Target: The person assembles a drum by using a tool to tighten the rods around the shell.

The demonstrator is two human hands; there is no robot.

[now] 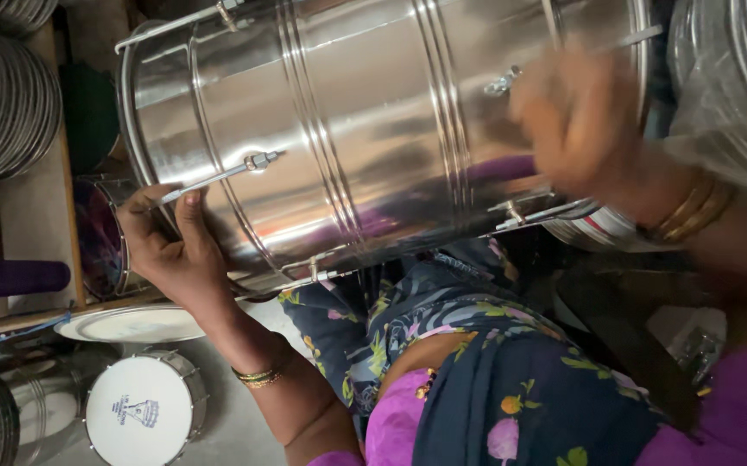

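At the bottom of the frame lies the person's lap in a dark floral cloth [485,388] and purple clothing, and just above it rests a large shiny steel drum shell [373,129], lying on its side across the upper middle of the picture. The left hand [170,250], lower left of centre and wearing thin bangles at the wrist, has its fingers [190,216] closed around the drum's left rim beside 1 tension rod [218,175], bracing the shell. The right hand [576,116], upper right, is smeared by motion; it sits against the shell near a lug, and I cannot tell whether its fingers are curled or spread. Judging by this, the work goes best if the left grip stays firm on the rim so the shell does not roll on the lap while the right works the hardware. Farther off, at lower left, a small white-headed drum [140,414] stands on the floor, a white plate-like disc [132,325] above it, and stacked metal rims [6,95] fill the upper left corner.
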